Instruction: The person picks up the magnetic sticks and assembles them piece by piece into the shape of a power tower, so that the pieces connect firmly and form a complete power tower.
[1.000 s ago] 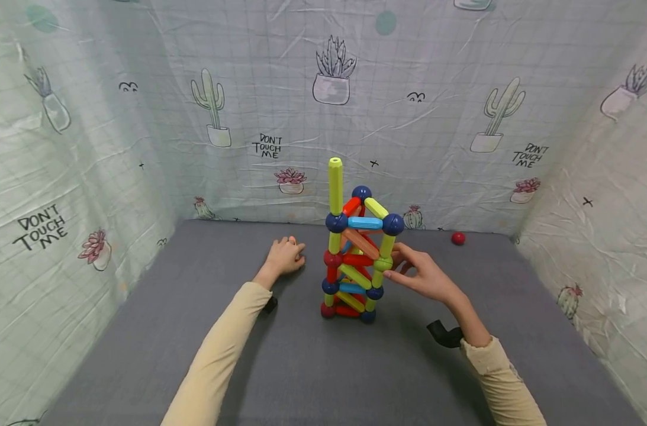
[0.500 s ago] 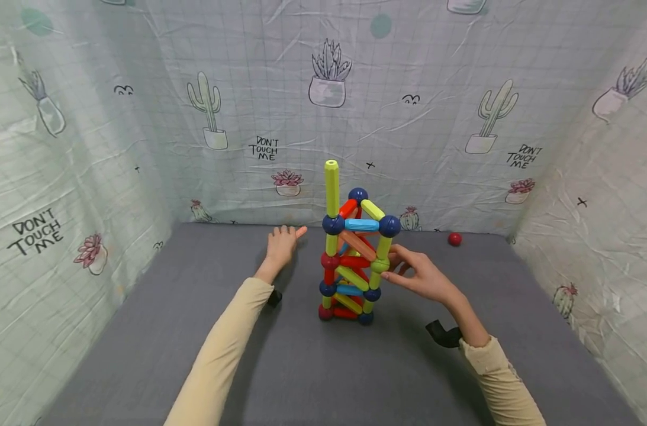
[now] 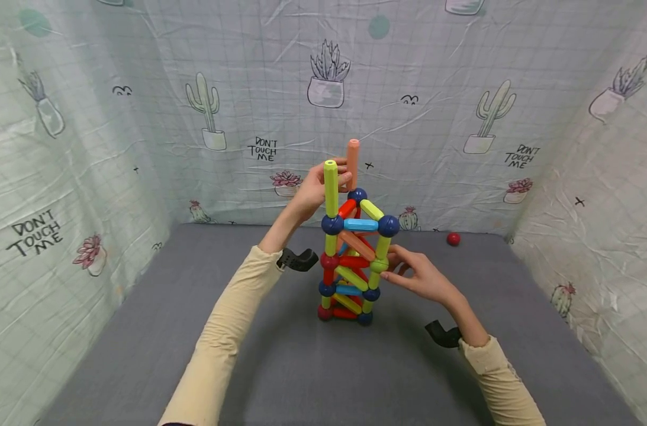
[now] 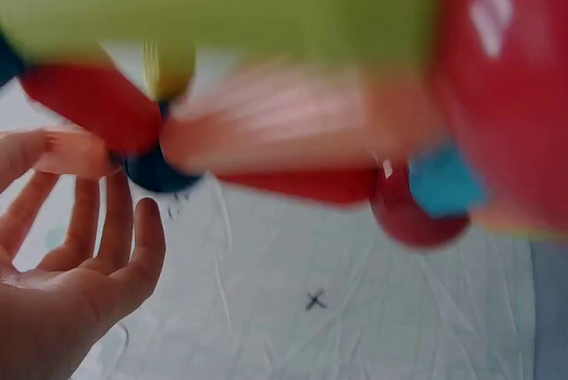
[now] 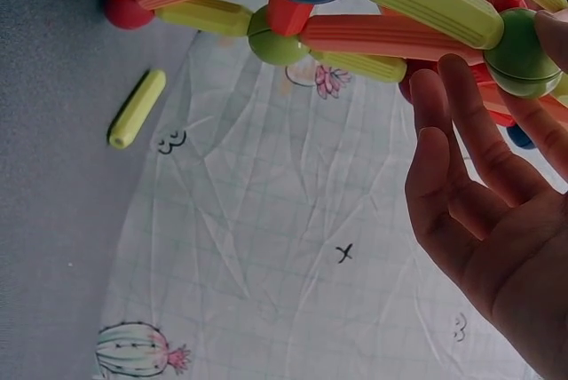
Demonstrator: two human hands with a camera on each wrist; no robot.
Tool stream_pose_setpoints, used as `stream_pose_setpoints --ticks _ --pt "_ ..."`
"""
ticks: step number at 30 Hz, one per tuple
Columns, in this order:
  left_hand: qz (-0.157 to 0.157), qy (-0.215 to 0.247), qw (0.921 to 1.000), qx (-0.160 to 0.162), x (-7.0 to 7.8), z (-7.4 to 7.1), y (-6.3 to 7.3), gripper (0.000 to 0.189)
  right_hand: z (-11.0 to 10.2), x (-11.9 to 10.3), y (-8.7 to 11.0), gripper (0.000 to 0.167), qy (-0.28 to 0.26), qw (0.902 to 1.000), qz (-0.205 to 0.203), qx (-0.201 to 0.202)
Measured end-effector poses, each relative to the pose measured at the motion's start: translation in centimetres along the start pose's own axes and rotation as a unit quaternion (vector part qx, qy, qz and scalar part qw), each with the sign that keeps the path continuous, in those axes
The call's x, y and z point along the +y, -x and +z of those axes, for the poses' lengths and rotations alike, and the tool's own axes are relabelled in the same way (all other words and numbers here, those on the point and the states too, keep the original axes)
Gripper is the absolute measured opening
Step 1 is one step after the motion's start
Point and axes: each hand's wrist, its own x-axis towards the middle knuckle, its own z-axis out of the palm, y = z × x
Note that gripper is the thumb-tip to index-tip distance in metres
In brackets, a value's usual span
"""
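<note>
A tower of coloured magnetic sticks and balls [image 3: 361,225] stands upright on the table. My left hand [image 3: 314,188] pinches an orange stick [image 3: 353,158] upright at the rear blue ball [image 3: 357,195] on the tower's top; in the left wrist view the stick [image 4: 75,153] meets a dark blue ball. A yellow-green stick [image 3: 331,188] rises from the top left blue ball, in front of the left fingers. My right hand [image 3: 421,278] holds the green ball [image 3: 379,265] at the tower's right side, thumb and finger on it, also seen in the right wrist view.
A red ball [image 3: 453,238] lies at the back right of the grey table [image 3: 312,378]. In the right wrist view, a loose yellow-green stick [image 5: 138,109] lies near the table's edge. A patterned curtain [image 3: 408,136] encloses the back and sides.
My left hand has risen from the table left of the tower, moving right to its top with the orange stick, now upright there. The right hand stays at the green ball.
</note>
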Motion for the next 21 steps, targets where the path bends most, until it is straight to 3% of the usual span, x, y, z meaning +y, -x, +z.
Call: stream_pose_setpoints --ticks 3,7,10,13,15,18,21 --pt "0.008 0.000 0.9999 -0.011 0.5 0.5 0.0 0.039 0.0 -0.1 -0.1 0.036 -0.001 1.0000 0.000 0.001" --pt "0.002 0.010 0.9999 0.012 -0.1 0.4 0.8 0.038 0.1 0.0 -0.1 0.036 -0.001 1.0000 0.004 0.002" --pt "-0.026 0.039 0.9979 0.045 -1.1 0.0 2.6 0.033 0.3 0.0 -0.1 0.038 -0.004 1.0000 0.004 0.006" --pt "-0.059 0.050 0.9961 0.043 -2.2 -0.4 5.5 0.030 0.4 0.0 0.0 0.040 -0.015 0.9998 0.003 0.015" --pt "-0.069 0.019 0.9973 0.015 -2.8 -0.6 7.7 0.028 0.5 0.0 0.0 0.039 -0.024 0.9995 0.001 0.019" --pt "-0.060 -0.056 0.9959 -0.039 -3.4 -0.3 10.6 0.029 0.5 0.0 0.0 0.038 -0.042 0.9988 -0.003 0.024" --pt "-0.037 -0.117 0.9912 -0.050 -3.5 0.5 12.3 0.035 0.6 0.0 0.0 0.036 -0.060 0.9977 -0.008 0.029"
